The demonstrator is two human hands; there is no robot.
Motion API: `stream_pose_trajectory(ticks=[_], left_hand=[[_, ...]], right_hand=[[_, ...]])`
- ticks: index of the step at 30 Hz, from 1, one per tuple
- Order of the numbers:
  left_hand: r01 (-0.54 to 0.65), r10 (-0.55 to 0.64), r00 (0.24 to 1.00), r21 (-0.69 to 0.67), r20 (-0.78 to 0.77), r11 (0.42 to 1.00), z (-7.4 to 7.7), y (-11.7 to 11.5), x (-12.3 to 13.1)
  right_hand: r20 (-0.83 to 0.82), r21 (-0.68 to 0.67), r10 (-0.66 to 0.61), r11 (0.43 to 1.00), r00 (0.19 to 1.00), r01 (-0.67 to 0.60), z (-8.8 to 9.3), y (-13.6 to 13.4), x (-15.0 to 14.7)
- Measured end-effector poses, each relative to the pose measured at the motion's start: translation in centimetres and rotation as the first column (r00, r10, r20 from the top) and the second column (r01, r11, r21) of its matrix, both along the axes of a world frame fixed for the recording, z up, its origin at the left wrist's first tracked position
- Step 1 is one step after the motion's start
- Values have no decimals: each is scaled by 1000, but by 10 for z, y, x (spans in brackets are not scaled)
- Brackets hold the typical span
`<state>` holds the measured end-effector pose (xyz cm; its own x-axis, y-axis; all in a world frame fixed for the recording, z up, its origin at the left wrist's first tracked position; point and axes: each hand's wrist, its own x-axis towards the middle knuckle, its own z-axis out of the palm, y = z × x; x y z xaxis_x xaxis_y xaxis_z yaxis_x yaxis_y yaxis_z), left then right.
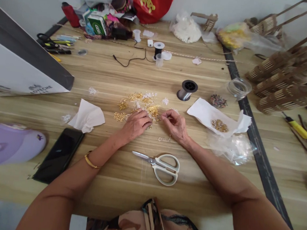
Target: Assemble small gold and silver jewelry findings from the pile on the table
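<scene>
Small gold and silver jewellery findings (153, 110) lie in loose heaps on the wooden table. Over the near edge of these heaps is my left hand (137, 124), its fingers bent down and closed; what they hold, if anything, is hidden. My right hand (176, 125) is just right of the heaps, thumb and forefinger pinched together on something too small to make out. A short chain with a ring (164, 139) lies below my right hand. White-handled scissors (163, 166) rest nearer to me, blades pointing left.
A wire spool (187, 90) stands behind my right hand. White paper (208, 115) with brown-gold pieces and a clear jar (238, 87) are to the right. Crumpled paper (87, 116), a black phone (59, 155) and a large box (23, 57) are on the left.
</scene>
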<state>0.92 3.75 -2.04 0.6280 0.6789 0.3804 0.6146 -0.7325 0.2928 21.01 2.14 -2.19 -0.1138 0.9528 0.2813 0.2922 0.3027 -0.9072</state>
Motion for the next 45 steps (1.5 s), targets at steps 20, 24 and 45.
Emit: stream_pose_trajectory(ticks=[20, 24, 45], left_hand=[[-11, 16, 988, -31, 154, 999, -4, 0, -2], [11, -7, 988, -25, 156, 1000, -2, -1, -2], [247, -248, 966, -26, -67, 969, 14, -21, 15]], right_hand=[[-287, -219, -51, 976, 957, -14, 1, 9, 4], [-285, -218, -50, 976, 957, -14, 5, 9, 4], [-355, -180, 4, 981, 935, -73, 3, 8, 9]])
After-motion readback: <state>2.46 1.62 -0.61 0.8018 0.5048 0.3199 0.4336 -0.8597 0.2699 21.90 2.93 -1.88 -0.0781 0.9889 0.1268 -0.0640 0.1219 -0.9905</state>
